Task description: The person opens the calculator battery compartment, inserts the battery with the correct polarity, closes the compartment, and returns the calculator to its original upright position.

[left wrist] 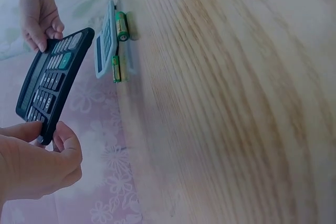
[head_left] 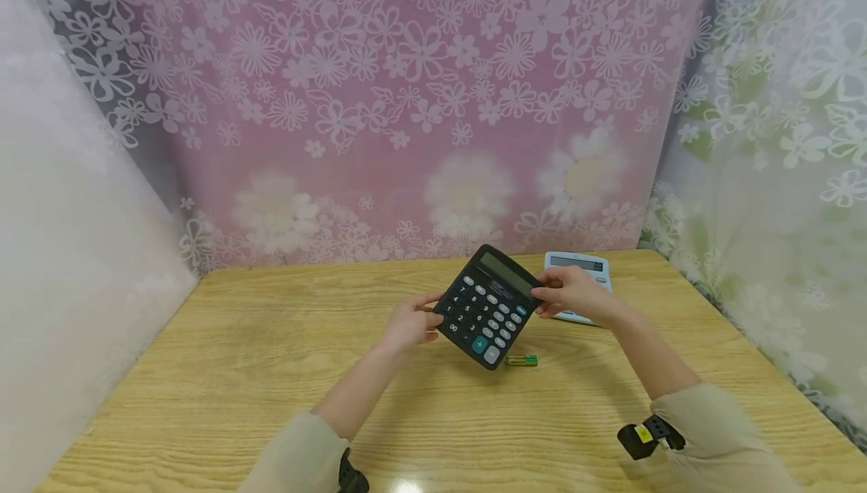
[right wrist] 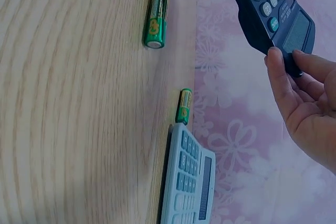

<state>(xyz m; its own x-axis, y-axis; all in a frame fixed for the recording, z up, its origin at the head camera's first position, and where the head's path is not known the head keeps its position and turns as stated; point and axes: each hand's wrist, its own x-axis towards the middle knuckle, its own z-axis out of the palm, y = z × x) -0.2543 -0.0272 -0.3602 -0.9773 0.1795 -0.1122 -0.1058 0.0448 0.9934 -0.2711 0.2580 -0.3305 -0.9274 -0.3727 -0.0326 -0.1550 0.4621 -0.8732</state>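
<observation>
A black desk calculator (head_left: 484, 308) is held tilted above the table, keys and blank display toward me. My left hand (head_left: 409, 324) pinches its left edge between thumb and fingers. At the display end, the right hand (head_left: 574, 295) grips the upper right corner. In the right wrist view, thumb and fingertips meet around that corner. Below, a green battery (head_left: 521, 360) lies on the table. The right wrist view shows a larger-looking near battery (right wrist: 156, 18) and a farther one (right wrist: 184, 106); the calculator probably hides one from the head view.
A light blue calculator (head_left: 577, 261) lies on the wooden table (head_left: 271, 357) at the back right, partly behind my right hand. A pink flowered curtain (head_left: 406, 101) hangs along the back edge. Pale cloth hangs on both sides.
</observation>
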